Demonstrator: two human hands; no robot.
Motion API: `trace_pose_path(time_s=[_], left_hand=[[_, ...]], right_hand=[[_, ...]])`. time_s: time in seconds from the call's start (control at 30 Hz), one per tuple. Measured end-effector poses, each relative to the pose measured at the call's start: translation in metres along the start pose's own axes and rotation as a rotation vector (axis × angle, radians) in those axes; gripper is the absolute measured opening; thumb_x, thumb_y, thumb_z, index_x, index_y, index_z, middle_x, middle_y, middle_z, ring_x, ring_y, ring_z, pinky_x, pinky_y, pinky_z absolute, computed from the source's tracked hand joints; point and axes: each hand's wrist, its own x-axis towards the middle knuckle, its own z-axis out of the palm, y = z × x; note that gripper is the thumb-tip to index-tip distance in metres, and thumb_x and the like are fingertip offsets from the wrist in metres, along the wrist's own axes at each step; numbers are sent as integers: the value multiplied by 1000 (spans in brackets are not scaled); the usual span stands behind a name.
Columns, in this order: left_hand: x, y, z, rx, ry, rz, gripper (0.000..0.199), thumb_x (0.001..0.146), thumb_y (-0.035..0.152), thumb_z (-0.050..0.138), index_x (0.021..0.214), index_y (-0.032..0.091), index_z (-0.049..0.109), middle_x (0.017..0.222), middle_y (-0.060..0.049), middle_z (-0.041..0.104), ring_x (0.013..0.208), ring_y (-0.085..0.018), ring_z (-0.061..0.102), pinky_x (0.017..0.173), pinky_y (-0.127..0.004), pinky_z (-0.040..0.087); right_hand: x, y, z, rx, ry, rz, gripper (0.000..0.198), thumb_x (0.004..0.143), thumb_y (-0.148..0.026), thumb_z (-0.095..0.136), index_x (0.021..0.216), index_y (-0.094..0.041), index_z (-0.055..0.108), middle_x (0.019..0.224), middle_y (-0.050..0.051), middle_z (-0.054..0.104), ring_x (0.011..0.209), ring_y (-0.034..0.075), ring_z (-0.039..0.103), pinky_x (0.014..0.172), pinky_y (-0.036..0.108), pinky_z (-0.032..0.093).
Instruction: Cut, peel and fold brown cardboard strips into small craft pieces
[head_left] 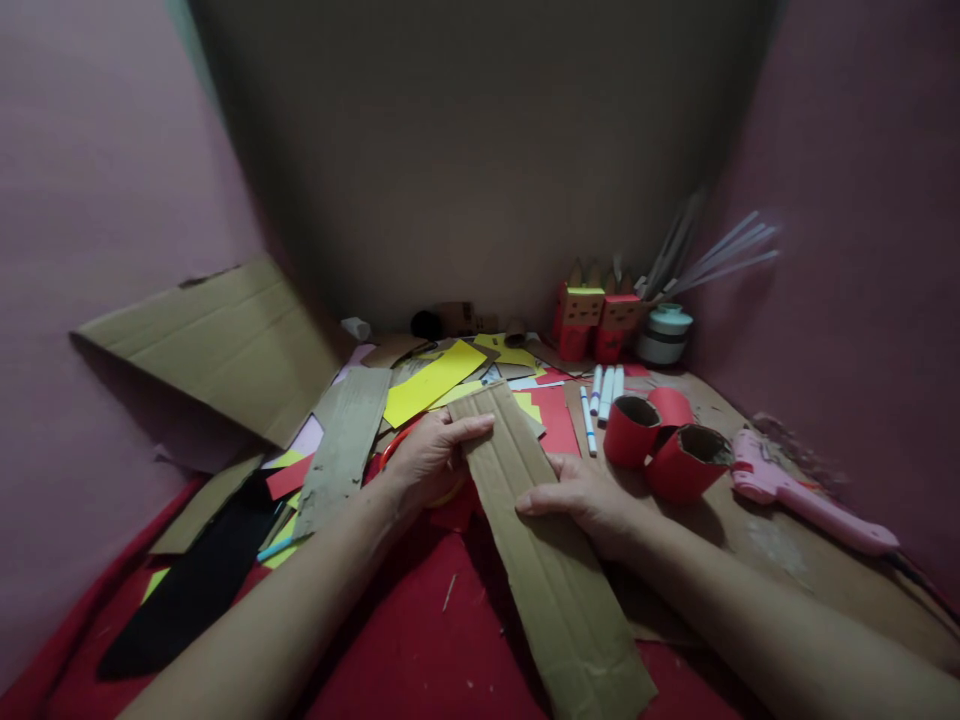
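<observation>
A long cardboard strip [551,560] is held up in front of me, its near end tilted down over the red cloth. My left hand [431,455] pinches its far left edge, thumb on top. On the strip's right edge, my right hand [581,500] grips with the thumb across the face and the fingers underneath. Part of an orange-handled tool [395,447], possibly scissors, shows behind my left hand; the rest is hidden. Beside my right hand stand red paper-covered tubes [632,432].
A pink glue gun [814,505] lies at the right. White markers [604,392] rest near the tubes. Yellow paper [433,383] and another cardboard strip [345,450] lie left of centre. Two decorated red figures [581,312] stand at the back beside a lidded jar [665,335]. Large cardboard [217,345] leans on the left wall.
</observation>
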Motion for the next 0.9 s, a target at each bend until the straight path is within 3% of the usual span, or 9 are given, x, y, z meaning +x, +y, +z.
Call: trace_pose_path(time_s=[0.2, 0.4, 0.5, 0.67, 0.9], left_hand=[[-1, -2, 3, -21, 57, 26, 27, 65, 15, 70, 91, 12, 69, 75, -6, 71, 65, -18, 66, 71, -33, 55], [-3, 5, -2, 38, 98, 90, 60, 57, 7, 70, 115, 21, 63, 89, -2, 69, 72, -16, 65, 69, -28, 53], [-8, 11, 2, 68, 104, 100, 68, 57, 9, 73, 122, 22, 58, 90, -2, 69, 72, -15, 64, 69, -27, 53], [-15, 15, 9, -23, -55, 78, 57, 63, 17, 69, 119, 18, 61, 80, -5, 70, 66, -19, 64, 65, -31, 53], [-19, 18, 3, 108, -41, 136, 48, 66, 15, 70, 113, 22, 67, 91, -4, 72, 73, -16, 62, 68, -25, 50]], right_hand=[[-1, 1, 1, 13, -23, 77, 34, 55, -19, 71, 88, -14, 65, 68, 2, 67, 60, 16, 61, 60, 29, 46], [-2, 1, 1, 42, -76, 104, 35, 53, -19, 73, 87, -13, 66, 69, 3, 68, 61, 16, 62, 61, 29, 47], [-2, 2, 0, 32, -77, 91, 33, 53, -20, 74, 85, -14, 67, 68, 2, 68, 60, 15, 61, 60, 27, 46], [-5, 4, 1, 6, -112, 97, 31, 52, -22, 75, 82, -13, 68, 67, 2, 68, 60, 14, 61, 61, 26, 46], [-9, 8, 7, 80, -173, 157, 36, 50, -19, 74, 85, -12, 68, 66, 5, 68, 58, 16, 63, 62, 30, 49]])
